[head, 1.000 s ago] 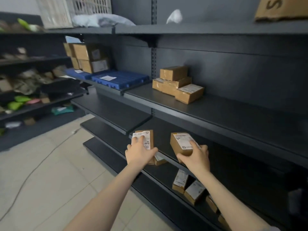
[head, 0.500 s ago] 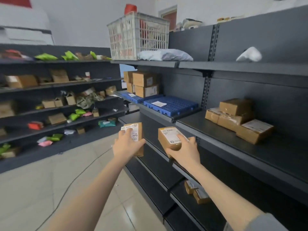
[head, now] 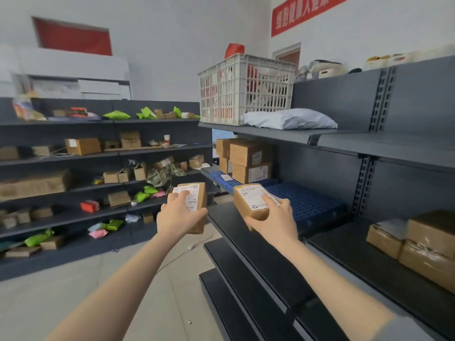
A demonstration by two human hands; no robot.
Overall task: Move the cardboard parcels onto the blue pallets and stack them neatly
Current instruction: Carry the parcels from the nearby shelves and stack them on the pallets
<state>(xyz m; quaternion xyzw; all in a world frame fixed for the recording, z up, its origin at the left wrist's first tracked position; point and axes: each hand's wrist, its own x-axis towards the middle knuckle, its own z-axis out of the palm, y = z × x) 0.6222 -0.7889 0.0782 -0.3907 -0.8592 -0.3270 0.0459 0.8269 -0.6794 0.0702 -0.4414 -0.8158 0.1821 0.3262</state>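
My left hand (head: 178, 217) grips a small cardboard parcel (head: 197, 193) with a white label, held upright over the aisle. A second small labelled parcel (head: 248, 201) sits in my right hand (head: 275, 217), just in front of the near blue pallet (head: 307, 200) on the right-hand shelf. Behind it a far blue pallet (head: 216, 175) carries a stack of larger cardboard parcels (head: 246, 159). More parcels (head: 423, 244) lie on the same shelf at the far right.
A white plastic crate (head: 246, 89) and a grey mailing bag (head: 288, 119) rest on the shelf above the pallets. Dark shelves (head: 258, 254) step out below my right arm. The left rack (head: 73, 212) holds mixed boxes and green bags. Tiled floor (head: 61, 291) lies between.
Both hands lifted their parcels from the low shelf level and carried them left toward the blue pallets. My view swung up and left, so the pallets are now close ahead.
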